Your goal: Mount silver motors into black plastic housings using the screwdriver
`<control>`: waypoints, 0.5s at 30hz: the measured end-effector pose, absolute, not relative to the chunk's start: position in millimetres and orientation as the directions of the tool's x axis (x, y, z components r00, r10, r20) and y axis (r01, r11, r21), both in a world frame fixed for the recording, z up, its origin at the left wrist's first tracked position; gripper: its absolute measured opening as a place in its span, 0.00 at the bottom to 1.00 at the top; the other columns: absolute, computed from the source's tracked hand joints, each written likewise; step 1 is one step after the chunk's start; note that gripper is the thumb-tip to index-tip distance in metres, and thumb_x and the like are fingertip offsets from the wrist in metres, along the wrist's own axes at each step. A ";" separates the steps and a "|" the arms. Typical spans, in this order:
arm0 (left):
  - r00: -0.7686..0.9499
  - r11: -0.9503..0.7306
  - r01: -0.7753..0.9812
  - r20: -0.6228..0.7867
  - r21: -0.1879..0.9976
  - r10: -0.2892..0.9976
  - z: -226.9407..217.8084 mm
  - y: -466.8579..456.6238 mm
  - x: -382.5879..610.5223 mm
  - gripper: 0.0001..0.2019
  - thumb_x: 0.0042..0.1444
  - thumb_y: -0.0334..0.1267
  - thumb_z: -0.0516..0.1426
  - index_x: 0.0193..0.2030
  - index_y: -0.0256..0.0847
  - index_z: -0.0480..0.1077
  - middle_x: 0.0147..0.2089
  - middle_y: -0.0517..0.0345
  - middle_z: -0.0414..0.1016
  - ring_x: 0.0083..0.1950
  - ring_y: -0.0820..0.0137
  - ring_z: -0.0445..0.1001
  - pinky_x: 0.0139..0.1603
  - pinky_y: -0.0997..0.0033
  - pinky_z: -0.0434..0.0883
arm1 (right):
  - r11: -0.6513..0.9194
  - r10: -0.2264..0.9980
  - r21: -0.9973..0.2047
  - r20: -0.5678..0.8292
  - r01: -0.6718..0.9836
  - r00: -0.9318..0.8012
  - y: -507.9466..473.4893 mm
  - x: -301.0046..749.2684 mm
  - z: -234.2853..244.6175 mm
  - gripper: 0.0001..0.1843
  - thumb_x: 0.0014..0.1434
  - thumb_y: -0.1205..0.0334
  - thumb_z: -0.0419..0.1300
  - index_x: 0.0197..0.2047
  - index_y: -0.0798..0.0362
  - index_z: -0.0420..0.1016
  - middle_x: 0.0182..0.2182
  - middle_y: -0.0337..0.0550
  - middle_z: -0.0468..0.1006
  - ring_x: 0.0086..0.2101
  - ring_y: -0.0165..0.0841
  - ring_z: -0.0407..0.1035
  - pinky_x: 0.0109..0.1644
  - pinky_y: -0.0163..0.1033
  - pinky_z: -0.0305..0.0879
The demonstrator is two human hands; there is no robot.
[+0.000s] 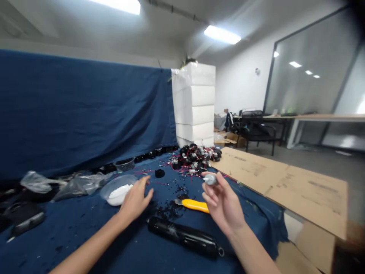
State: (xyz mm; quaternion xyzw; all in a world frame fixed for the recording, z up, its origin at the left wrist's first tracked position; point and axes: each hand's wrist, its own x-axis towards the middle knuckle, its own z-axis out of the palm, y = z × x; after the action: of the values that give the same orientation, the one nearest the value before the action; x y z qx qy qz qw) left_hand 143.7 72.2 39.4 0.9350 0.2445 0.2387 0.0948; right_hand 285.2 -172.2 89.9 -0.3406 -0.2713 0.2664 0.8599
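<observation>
In the head view, the right hand [224, 203] pinches a small silver-and-black cylinder [210, 179] between thumb and fingers, above a yellow utility knife [194, 205] and a black tube [182, 236]. The left hand [134, 201], fingers spread, sits just beside a clear plastic bowl of white granules [117, 190] on the blue-clothed worktop [71, 232].

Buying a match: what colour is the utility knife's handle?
The utility knife handle is bright yellow, best in the head view.
</observation>
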 end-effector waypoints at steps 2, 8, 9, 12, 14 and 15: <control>0.767 -0.846 0.483 0.358 0.224 0.533 44.5 95.0 192.7 0.22 0.65 0.45 0.55 0.60 0.36 0.64 0.60 0.44 0.66 0.61 0.55 0.65 0.62 0.46 0.63 | 0.574 0.586 -0.802 0.262 -0.164 0.766 -170.8 291.5 70.1 0.22 0.55 0.44 0.65 0.38 0.57 0.78 0.17 0.32 0.61 0.17 0.19 0.49 0.19 0.25 0.49; 0.741 -0.760 0.635 0.169 0.138 0.650 31.4 148.9 274.3 0.20 0.63 0.50 0.57 0.49 0.34 0.70 0.52 0.47 0.71 0.55 0.58 0.70 0.56 0.49 0.68 | 0.303 0.381 -0.940 0.271 0.158 0.884 -174.4 300.2 22.6 0.18 0.55 0.49 0.67 0.40 0.56 0.78 0.23 0.38 0.71 0.22 0.24 0.60 0.25 0.29 0.56; 0.742 -0.759 0.636 0.160 0.137 0.651 28.6 152.1 278.9 0.19 0.63 0.50 0.57 0.49 0.34 0.71 0.51 0.47 0.72 0.54 0.59 0.70 0.56 0.50 0.68 | 0.266 0.365 -0.947 0.272 0.180 0.890 -174.2 301.2 19.0 0.18 0.56 0.49 0.66 0.41 0.55 0.78 0.25 0.39 0.73 0.24 0.24 0.61 0.26 0.29 0.58; 0.742 -0.758 0.633 0.156 0.161 0.652 25.4 155.9 286.0 0.18 0.63 0.48 0.57 0.49 0.34 0.70 0.50 0.48 0.72 0.52 0.60 0.72 0.54 0.52 0.70 | 0.204 0.376 -0.960 0.256 0.190 0.891 -171.9 304.5 14.1 0.18 0.58 0.49 0.65 0.43 0.54 0.77 0.29 0.41 0.74 0.26 0.25 0.64 0.29 0.29 0.61; 0.738 -0.756 0.623 0.168 0.203 0.653 29.5 156.1 285.3 0.18 0.63 0.48 0.57 0.51 0.34 0.69 0.49 0.49 0.73 0.50 0.62 0.73 0.52 0.54 0.71 | 0.198 0.411 -0.965 0.242 0.173 0.879 -170.9 306.7 13.7 0.17 0.59 0.49 0.64 0.43 0.54 0.76 0.29 0.40 0.74 0.26 0.25 0.64 0.29 0.28 0.61; 0.740 -0.759 0.609 0.181 0.230 0.648 33.4 155.3 282.4 0.18 0.63 0.48 0.57 0.51 0.34 0.69 0.49 0.49 0.73 0.49 0.62 0.73 0.51 0.54 0.72 | 0.207 0.425 -0.964 0.242 0.166 0.872 -171.1 307.6 13.9 0.17 0.59 0.49 0.63 0.43 0.54 0.76 0.28 0.39 0.73 0.25 0.24 0.63 0.28 0.28 0.61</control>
State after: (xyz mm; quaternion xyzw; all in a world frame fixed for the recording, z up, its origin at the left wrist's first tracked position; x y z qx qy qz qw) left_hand 282.4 155.3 33.4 0.9294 0.3380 0.1260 0.0780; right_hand 307.6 -171.1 13.9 -0.6237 -0.2372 0.0876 0.7397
